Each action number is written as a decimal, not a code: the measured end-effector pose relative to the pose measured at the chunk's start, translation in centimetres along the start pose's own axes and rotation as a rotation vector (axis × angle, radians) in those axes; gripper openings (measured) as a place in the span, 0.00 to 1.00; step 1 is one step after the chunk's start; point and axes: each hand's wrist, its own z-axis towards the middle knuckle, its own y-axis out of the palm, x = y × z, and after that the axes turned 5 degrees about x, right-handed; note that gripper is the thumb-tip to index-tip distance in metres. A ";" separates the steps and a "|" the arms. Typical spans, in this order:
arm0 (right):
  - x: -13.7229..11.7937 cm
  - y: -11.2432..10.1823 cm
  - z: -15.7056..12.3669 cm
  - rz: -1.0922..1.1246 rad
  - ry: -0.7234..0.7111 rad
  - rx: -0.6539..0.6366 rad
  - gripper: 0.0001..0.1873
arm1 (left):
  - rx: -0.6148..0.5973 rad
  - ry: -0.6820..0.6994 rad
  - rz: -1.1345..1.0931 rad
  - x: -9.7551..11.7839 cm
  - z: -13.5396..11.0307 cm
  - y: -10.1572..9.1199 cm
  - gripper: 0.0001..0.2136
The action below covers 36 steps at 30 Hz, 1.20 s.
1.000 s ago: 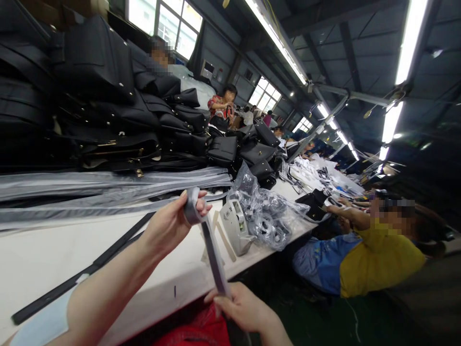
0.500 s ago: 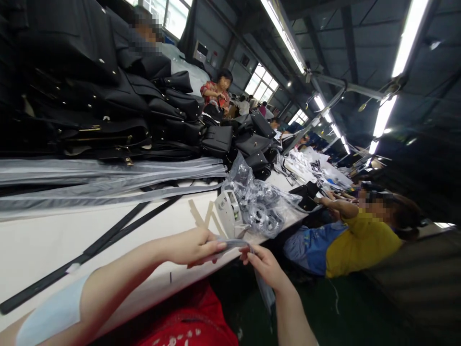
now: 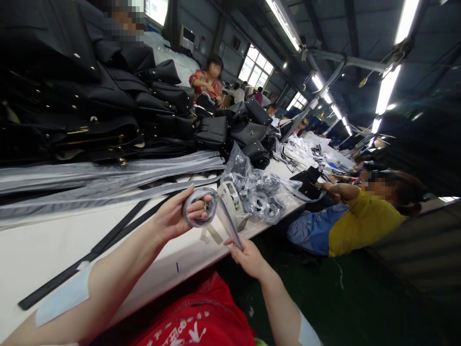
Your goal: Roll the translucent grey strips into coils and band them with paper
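The left hand (image 3: 176, 215) curls its fingers through a coiled grey strip (image 3: 212, 205); at 4 o'clock from it, the right hand (image 3: 250, 259) pinches the strip.

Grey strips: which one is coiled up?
The grey strip coiled on the left hand, a length running to the right hand; the other grey strips lie stretched out along the white table.

White table (image 3: 54, 245). Black bags (image 3: 154, 103) heaped along far side; grey strips (image 3: 108, 173) lengthwise before them. Black straps (image 3: 118, 229) slanting across left part. Near edge: tape dispenser (image 3: 239, 216), crumpled clear plastic (image 3: 259, 187), small dark scrap (image 3: 177, 267).
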 end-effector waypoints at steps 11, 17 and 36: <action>-6.4 2.5 -0.6 0.930 0.047 -0.469 0.19 | -0.006 0.631 1.595 -6.3 -0.4 0.0 0.14; -7.6 -0.5 -0.9 0.915 0.114 -0.123 0.29 | 0.031 0.493 1.868 -5.7 0.2 -0.2 0.16; -2.8 1.9 1.1 -0.014 -0.258 0.110 0.22 | -0.030 -0.243 0.461 -6.4 1.3 -1.1 0.28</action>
